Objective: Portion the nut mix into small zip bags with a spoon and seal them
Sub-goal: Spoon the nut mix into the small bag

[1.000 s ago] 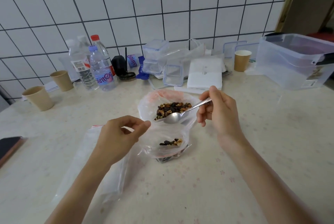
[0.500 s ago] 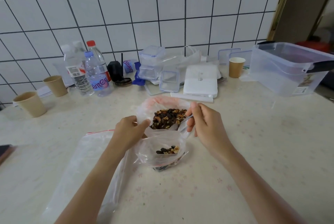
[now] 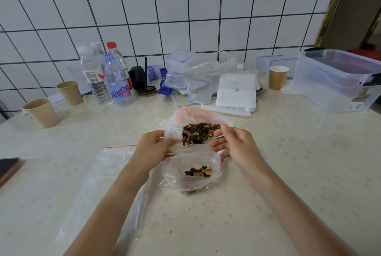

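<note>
Hands [image 3: 154, 148] on small zip bag [image 3: 191, 165]

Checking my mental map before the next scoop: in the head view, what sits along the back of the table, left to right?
Nearest paper cup → second paper cup → water bottles → black device → stacked clear containers → white box → third paper cup → large clear bin.

small zip bag [image 3: 191, 165]: open, few nuts | nut mix [image 3: 199, 133]: behind, bagged
</note>
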{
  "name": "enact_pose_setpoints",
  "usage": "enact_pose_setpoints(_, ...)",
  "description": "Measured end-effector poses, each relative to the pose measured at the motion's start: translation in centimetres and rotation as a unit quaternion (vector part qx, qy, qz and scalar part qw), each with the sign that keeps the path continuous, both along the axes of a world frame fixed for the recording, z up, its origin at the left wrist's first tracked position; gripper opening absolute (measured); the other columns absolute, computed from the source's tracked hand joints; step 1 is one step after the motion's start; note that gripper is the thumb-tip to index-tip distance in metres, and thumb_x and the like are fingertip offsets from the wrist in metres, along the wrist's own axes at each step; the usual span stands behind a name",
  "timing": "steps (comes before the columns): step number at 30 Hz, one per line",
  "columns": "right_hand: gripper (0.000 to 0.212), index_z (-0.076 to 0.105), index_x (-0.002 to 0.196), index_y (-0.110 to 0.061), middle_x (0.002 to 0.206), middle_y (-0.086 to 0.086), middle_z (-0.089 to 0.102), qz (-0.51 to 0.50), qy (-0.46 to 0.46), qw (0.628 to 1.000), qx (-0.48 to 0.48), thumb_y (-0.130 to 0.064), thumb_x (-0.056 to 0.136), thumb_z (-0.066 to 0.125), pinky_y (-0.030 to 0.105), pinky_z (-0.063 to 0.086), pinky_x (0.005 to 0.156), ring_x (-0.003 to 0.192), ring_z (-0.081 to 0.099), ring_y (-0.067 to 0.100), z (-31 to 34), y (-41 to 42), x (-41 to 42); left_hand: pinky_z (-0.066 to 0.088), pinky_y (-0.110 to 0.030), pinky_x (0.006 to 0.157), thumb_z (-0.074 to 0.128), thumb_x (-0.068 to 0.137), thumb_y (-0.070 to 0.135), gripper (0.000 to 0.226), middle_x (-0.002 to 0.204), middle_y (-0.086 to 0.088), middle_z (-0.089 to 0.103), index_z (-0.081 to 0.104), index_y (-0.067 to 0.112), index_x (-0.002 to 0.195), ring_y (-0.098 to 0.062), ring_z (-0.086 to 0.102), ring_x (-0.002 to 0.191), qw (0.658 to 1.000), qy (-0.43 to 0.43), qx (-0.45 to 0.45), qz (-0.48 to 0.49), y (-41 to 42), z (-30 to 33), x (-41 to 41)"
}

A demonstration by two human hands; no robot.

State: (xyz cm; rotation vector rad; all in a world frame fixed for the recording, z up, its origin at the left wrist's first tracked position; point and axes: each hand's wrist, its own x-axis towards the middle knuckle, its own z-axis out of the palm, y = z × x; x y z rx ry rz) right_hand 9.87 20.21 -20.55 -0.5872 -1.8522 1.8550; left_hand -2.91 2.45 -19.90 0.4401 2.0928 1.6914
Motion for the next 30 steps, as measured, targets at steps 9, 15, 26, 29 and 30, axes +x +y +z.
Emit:
enact_pose_setpoints(9,0.038,0.067,0.101,0.001,0.081,0.017,0.076,-0.029,-0.008,0.998,-0.059,-0.027,0.110,0.043,0.030,0.054,0.048,0.068,0.071,0.025,-0.2,-0.1,0.0,0.060,-0.021,0.065,0.072,0.096,0.017,0.013,0.093,-0.007,0.081,0.078,0.013,0.107,-0.021,0.078,0.081,0.999,0.002,0.040,-0.015,-0.4,-0.2,-0.1)
enact_pose_setpoints(15,0.035,0.066,0.104,0.000,0.084,0.019,0.077,-0.024,0.006,0.993,-0.115,-0.024,0.111,0.042,0.027,0.053,0.046,0.064,0.071,0.022,-0.3,0.0,-0.1,0.062,-0.025,0.070,0.068,0.099,0.020,0.013,0.093,-0.006,0.081,0.079,0.016,0.106,-0.023,0.078,0.085,0.998,0.028,0.047,-0.018,-0.3,-0.5,-0.2)
enact_pose_setpoints(26,0.036,0.065,0.109,0.004,0.086,0.021,0.077,-0.049,0.033,0.990,-0.126,-0.022,0.110,0.040,0.031,0.048,0.046,0.066,0.071,0.028,0.2,0.6,0.0,0.064,-0.028,0.071,0.073,0.095,0.033,0.019,0.093,0.011,0.079,0.075,0.024,0.112,-0.004,0.074,0.080,0.993,0.108,0.017,0.040,-0.6,-0.9,-0.6)
enact_pose_setpoints(29,0.037,0.066,0.106,0.004,0.084,0.020,0.076,-0.052,0.056,0.992,-0.104,-0.023,0.111,0.041,0.031,0.047,0.046,0.065,0.071,0.028,0.8,0.7,0.2,0.063,-0.030,0.080,0.076,0.092,0.036,0.019,0.103,0.016,0.077,0.072,0.033,0.111,-0.003,0.073,0.090,0.991,0.129,0.007,0.044,-0.9,-0.3,-0.8)
enact_pose_setpoints(30,0.037,0.066,0.105,0.004,0.083,0.020,0.076,-0.052,0.064,0.992,-0.099,-0.023,0.111,0.041,0.031,0.047,0.045,0.065,0.071,0.028,1.1,0.8,0.4,0.061,-0.028,0.082,0.076,0.092,0.037,0.023,0.107,0.016,0.075,0.071,0.033,0.114,-0.003,0.073,0.094,0.988,0.144,-0.002,0.047,-1.1,0.0,-0.8)
